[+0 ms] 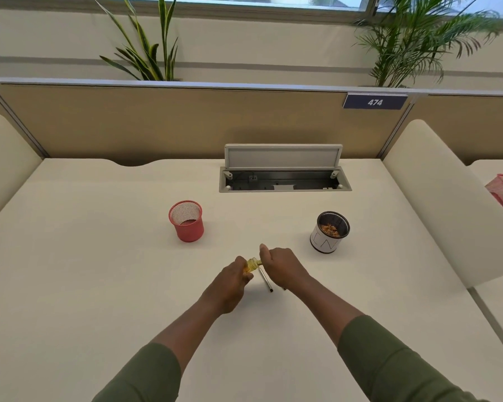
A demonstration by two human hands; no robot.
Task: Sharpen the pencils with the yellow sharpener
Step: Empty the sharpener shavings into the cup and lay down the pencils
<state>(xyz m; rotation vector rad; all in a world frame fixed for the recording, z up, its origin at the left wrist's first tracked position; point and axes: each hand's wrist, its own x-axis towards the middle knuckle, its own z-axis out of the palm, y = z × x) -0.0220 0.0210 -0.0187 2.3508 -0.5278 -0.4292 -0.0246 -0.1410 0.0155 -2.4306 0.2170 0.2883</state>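
**Desk inventory: sharpening in progress**

Green sleeves (145, 375), two, at bottom edge, forearms bare beyond. Left hand (230, 281), fingers closed round yellow sharpener (253, 264), held just above white desk (84, 271) at centre. Right hand (282, 266), clenched on pencil (285, 289); only a dark end visible behind the wrist, tip end hidden at sharpener mouth. Second pencil (266, 280), silver-grey, flat on desk between the hands, untouched. Red mesh cup (186, 221), upright, left of centre, well apart from hands. White-sleeved black mesh cup (330, 232), upright, right of centre, shavings inside. Cable hatch (285, 175), lid raised, behind. Placard (375, 102) reading 474 on partition.
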